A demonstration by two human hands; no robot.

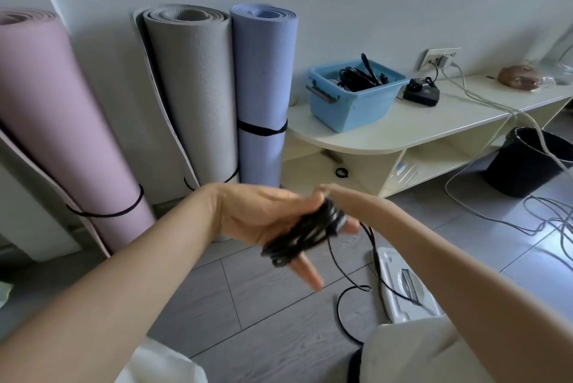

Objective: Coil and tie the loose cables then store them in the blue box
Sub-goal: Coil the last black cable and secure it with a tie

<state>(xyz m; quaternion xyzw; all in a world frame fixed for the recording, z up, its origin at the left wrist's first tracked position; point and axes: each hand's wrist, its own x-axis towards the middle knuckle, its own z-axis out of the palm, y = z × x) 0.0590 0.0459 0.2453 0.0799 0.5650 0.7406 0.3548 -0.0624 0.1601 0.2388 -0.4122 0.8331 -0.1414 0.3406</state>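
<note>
A black cable (305,235) is wound in several loops around the fingers of my left hand (263,221), which is held out palm up in the middle of the view. My right hand (336,196) is mostly hidden behind the coil, its fingers pinching the cable at the top of the loops. The loose end (341,308) trails down from the coil to the floor. The blue box (356,109) stands on a low cream shelf (403,134) at the right, with several black cables inside it.
Three rolled mats, pink (62,122), grey (195,94) and blue (263,91), lean on the wall. A black charger (422,92) sits by the box. White and grey cables (545,221) lie on the floor near a black bin (527,162). A white scale (406,286) lies below my right arm.
</note>
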